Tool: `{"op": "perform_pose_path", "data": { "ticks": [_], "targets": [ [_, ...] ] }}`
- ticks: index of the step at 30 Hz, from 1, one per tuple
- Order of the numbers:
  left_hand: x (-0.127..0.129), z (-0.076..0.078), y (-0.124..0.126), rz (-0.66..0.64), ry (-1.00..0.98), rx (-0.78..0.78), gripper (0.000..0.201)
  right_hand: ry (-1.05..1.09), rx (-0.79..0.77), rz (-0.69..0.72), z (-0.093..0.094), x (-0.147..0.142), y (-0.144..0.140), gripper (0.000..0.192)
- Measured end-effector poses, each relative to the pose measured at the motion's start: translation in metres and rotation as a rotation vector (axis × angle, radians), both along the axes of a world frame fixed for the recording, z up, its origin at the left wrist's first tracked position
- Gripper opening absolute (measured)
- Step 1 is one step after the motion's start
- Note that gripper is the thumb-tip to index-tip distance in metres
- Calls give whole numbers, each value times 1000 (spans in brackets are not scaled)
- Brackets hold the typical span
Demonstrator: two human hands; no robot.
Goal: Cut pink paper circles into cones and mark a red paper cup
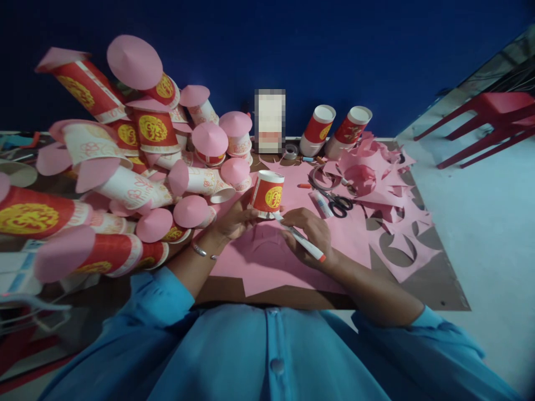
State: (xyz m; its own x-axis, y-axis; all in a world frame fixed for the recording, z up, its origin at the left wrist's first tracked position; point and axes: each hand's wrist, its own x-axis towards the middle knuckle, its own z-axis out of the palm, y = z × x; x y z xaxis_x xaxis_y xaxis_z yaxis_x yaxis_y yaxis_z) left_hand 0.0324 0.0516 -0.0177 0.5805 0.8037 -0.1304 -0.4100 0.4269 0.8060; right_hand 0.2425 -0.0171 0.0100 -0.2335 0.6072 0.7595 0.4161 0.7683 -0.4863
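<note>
My left hand [234, 220] holds a red paper cup [267, 192] with a gold emblem, upside down, pressed on a pink paper sheet [267, 262]. My right hand [307, 231] grips a white pen [301, 238] with an orange end; its tip touches the paper at the cup's rim. A silver bangle sits on my left wrist.
A heap of red and white cups with pink paper cones [137, 161] fills the left. Scissors [336, 201], a glue stick [321, 203], a tape roll [291, 150], two stacked cup columns [334, 131] and pink paper scraps [376, 178] lie right. A red chair [489, 120] stands far right.
</note>
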Motion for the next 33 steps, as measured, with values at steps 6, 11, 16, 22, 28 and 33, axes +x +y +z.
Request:
{"op": "perform_pose_path", "data": {
  "ticks": [6, 11, 16, 22, 28, 33],
  "targets": [
    [-1, -4, 1, 15, -23, 1, 82, -2, 23, -7, 2, -1, 0, 17],
    [0, -3, 0, -6, -12, 21, 64, -5, 23, -11, 3, 0, 0, 18],
    [0, 1, -1, -17, 33, 11, 59, -2, -7, -12, 1, 2, 0, 19],
    [-1, 1, -1, -9, 44, 10, 57, -27, 5, -39, 3, 1, 0, 17],
    [-2, 3, -1, -22, 64, 8, 59, -18, 16, -25, 8, 0, -2, 11],
    [-2, 6, -1, 16, 77, -25, 64, 13, 43, -30, 6, 0, -1, 13]
  ]
}}
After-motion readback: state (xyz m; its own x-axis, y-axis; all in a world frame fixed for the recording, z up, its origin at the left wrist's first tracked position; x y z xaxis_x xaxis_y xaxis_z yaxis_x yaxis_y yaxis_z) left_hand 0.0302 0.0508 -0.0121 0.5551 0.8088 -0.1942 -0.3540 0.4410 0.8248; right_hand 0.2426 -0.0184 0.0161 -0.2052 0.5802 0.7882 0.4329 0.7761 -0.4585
